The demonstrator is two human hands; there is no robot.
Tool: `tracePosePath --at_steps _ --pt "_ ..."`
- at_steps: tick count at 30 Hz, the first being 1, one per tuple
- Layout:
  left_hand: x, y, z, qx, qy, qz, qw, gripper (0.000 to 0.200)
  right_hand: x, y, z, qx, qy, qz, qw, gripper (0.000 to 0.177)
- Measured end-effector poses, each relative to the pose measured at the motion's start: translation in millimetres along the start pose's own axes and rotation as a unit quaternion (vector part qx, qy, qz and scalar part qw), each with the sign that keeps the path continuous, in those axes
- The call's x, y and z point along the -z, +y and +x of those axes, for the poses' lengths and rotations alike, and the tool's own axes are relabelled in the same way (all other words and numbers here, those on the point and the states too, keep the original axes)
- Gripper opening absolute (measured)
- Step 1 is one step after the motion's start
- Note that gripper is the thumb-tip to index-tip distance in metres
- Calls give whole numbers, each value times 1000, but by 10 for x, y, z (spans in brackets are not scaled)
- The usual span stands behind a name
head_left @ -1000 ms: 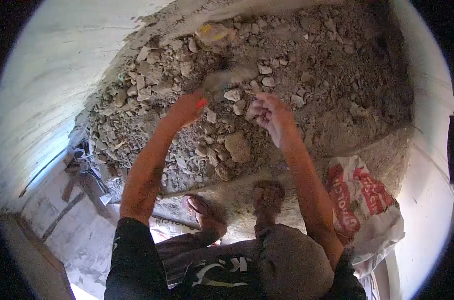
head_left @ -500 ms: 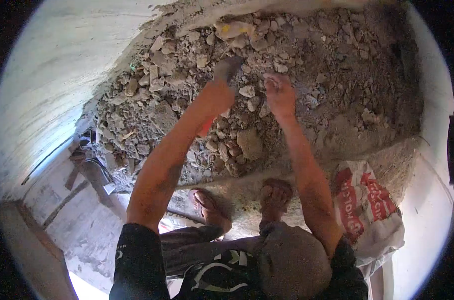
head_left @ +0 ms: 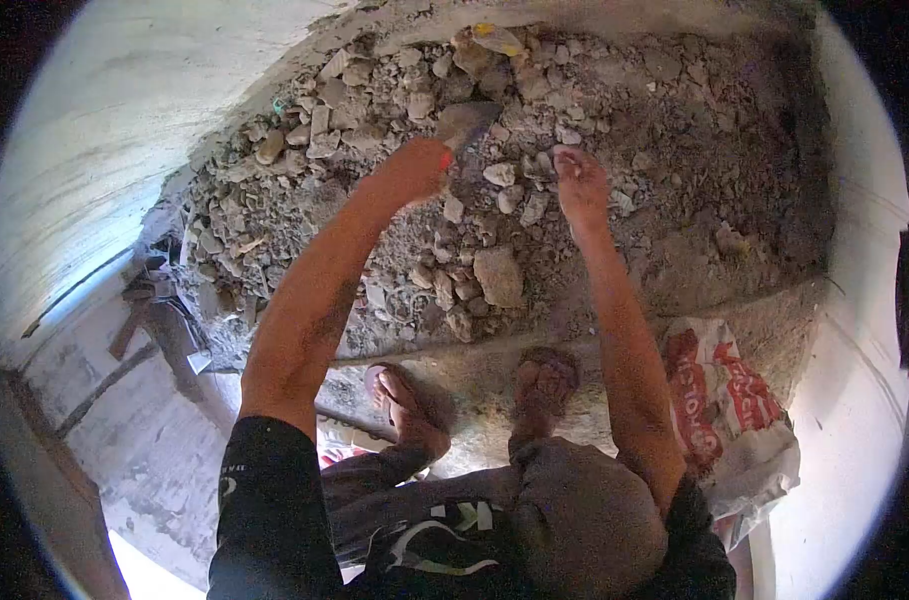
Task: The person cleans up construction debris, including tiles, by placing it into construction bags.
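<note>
My left hand [head_left: 411, 172] is wrapped round the handle of a trowel [head_left: 468, 122]; a bit of red shows by its grip. The grey pointed blade lies over the rubble, its tip toward the upper right. To the right, my right hand [head_left: 581, 186] is held low over the debris with its fingers curled together. Whatever is in those fingers, if anything, is hidden. Pale stones [head_left: 500, 175] lie between the two hands. Around them spreads a heap of broken rubble [head_left: 349, 135] with loose dirt.
A white and red printed sack [head_left: 719, 390] lies crumpled at the right, near my knee. A pale wall [head_left: 124, 110] rises on the left, another [head_left: 859, 340] on the right. My sandalled feet [head_left: 404, 400] stand at the heap's near edge. A yellow-marked piece [head_left: 496, 40] lies at the back.
My left hand has shifted left and up, and the trowel blade has swung to point more to the right. My right hand sits slightly farther right. The whole view has shifted a little.
</note>
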State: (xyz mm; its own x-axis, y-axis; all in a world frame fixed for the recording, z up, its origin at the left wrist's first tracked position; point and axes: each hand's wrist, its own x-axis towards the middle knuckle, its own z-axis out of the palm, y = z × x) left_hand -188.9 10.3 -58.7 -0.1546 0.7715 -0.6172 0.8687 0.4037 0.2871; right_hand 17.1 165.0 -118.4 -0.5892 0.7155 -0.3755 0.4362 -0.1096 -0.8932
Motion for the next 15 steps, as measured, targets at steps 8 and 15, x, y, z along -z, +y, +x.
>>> tracePosePath --at_steps 8,15 --pt "42 -38 -5 15 -42 22 999 33 -421 30 460 206 36 -300 931 28" --pt "-43 211 -245 55 22 -35 998 20 -627 89 783 339 0 -453 825 30"
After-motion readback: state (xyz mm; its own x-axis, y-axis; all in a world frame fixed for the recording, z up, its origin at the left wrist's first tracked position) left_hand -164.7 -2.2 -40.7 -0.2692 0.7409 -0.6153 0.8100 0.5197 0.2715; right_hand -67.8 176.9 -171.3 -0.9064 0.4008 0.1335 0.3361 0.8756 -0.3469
